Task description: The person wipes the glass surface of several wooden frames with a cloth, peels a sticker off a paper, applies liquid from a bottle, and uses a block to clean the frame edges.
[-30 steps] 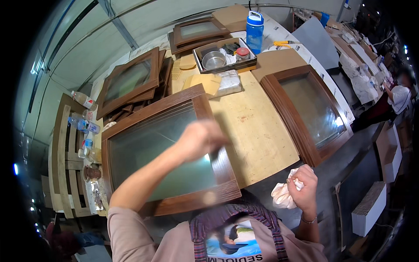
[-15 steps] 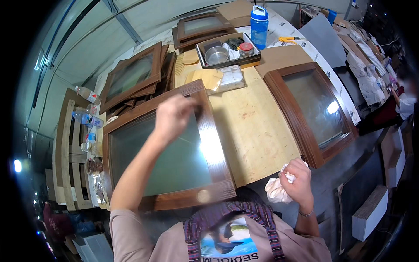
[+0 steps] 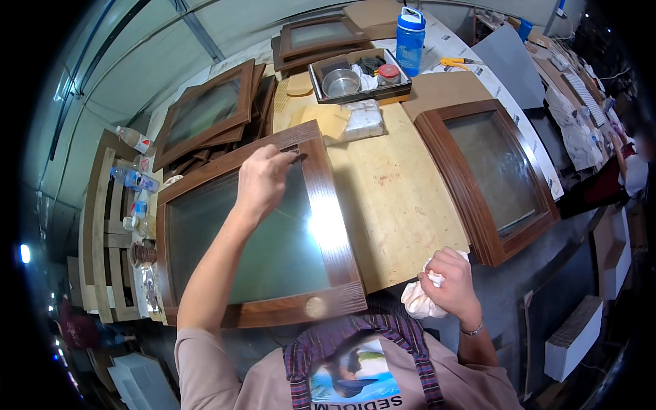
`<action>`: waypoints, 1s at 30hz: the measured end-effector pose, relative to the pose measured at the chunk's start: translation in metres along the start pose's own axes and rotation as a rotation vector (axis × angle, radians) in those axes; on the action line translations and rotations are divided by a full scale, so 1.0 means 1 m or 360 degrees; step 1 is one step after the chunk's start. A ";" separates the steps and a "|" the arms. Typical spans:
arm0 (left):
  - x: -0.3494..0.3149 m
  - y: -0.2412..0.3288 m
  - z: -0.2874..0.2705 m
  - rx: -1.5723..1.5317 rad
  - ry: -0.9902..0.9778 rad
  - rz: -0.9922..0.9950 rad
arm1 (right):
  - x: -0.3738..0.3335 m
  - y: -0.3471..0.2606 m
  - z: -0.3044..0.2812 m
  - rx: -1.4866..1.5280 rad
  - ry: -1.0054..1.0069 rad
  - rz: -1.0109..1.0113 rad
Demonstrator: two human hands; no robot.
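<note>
In front of me lies a brown wooden frame (image 3: pixel 333 224) with a greenish glass pane (image 3: pixel 270 256) set in it. My left hand (image 3: pixel 262 179) is closed over the pane's far right corner. A small dark thing (image 3: pixel 298 157) shows at its fingertips, against the frame's inner edge; its kind is unclear. My right hand (image 3: pixel 451 279) grips a crumpled whitish cloth (image 3: pixel 419 301) just off the table's near edge, apart from the frame.
On the right lie stacked glazed frames (image 3: pixel 495 171); more frames (image 3: pixel 208 113) are piled at the far left. A box (image 3: pixel 360 92) with a metal tin, a blue bottle (image 3: pixel 410 44) and yellow-handled pliers (image 3: pixel 454 63) stand farther back. Plastic bottles (image 3: pixel 133 179) line the left edge.
My left hand has shifted slightly left near the frame's far corner, its fingertips now less blurred. My right hand has moved a little left with the cloth.
</note>
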State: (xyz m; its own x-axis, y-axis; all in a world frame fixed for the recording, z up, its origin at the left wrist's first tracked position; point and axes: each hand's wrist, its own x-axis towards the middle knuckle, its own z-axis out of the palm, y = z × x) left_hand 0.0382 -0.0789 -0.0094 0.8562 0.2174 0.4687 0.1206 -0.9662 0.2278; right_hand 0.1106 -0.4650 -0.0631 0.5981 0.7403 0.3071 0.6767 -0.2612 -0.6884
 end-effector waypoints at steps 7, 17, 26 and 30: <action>-0.003 0.002 -0.003 0.0003 -0.0002 0.0043 | 0.002 0.004 0.003 -0.0023 -0.0050 0.0020; -0.004 0.003 0.000 0.0003 0.0049 0.0008 | 0.008 0.008 0.005 -0.0029 -0.0106 0.0009; 0.002 0.008 -0.006 -0.0100 -0.0102 -0.0123 | 0.015 0.013 0.010 -0.0027 -0.0148 -0.0005; 0.001 0.006 -0.003 -0.0014 -0.0012 -0.0173 | 0.016 0.013 0.011 -0.0015 -0.0175 -0.0018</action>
State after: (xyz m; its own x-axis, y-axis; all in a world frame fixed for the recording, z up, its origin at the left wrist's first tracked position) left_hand 0.0376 -0.0837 -0.0049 0.8419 0.3199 0.4345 0.2087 -0.9357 0.2845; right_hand 0.1239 -0.4493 -0.0743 0.5401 0.8065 0.2406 0.6874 -0.2578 -0.6790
